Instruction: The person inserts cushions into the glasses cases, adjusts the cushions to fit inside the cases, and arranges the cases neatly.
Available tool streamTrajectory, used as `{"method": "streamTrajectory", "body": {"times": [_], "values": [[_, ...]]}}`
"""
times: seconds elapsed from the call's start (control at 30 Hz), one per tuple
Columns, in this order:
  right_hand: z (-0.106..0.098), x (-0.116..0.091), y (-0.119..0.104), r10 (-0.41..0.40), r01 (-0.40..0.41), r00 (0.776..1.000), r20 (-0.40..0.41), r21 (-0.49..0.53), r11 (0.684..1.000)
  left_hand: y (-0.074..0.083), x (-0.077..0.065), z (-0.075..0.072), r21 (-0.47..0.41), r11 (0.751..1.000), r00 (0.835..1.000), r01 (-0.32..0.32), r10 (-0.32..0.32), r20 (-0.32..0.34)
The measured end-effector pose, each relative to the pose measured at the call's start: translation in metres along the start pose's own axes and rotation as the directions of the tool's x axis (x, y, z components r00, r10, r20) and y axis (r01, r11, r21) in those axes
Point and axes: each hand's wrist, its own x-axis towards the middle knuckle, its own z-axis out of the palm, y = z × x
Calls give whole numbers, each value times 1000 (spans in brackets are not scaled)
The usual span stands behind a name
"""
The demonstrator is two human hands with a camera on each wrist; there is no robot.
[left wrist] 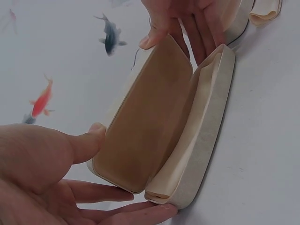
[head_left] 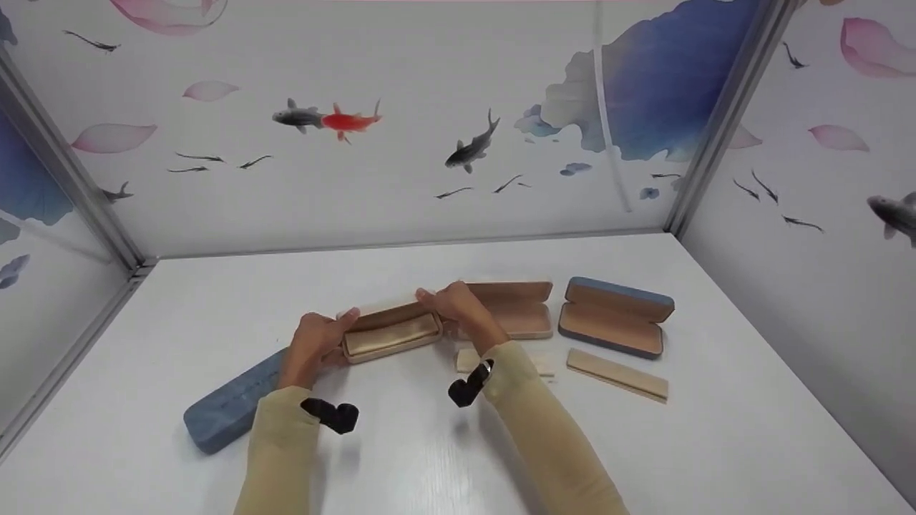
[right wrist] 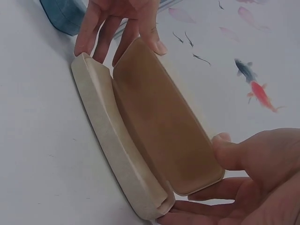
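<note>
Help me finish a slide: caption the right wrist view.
Open cream eyeglass case, held at both ends, a folded cloth in its base; blue eyeglass case beyond.

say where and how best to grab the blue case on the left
Probably across its width near the closer end, from above: the blue case is long and narrow, with that end exposed, while the left hand and sleeve hide part of its far end in the head view.
</note>
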Motion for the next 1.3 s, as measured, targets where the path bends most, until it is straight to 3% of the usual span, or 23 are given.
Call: {"method": "streamTrajectory", "body": {"times": [0.2, 0.6, 0.8, 1.03, 1.3], "values": [[2, -5, 8, -66, 67, 998, -12, 68, 995, -7, -4, 4, 13, 999, 998, -46, 47, -48], [5, -6, 26, -126, 126, 992, -23, 21, 992, -11, -9, 19, -51, 998, 993, -38, 32, -116], [6, -7, 30, -147, 148, 989, -28, 36, 988, -17, -10, 24, -56, 996, 987, -63, 54, -152], [5, -10, 36, -127, 127, 992, 2, 52, 991, -20, -11, 25, -39, 997, 989, -69, 63, -137], [2, -11, 40, -180, 177, 983, 42, 73, 982, -19, -12, 23, -49, 997, 993, -56, 50, -106]]}}
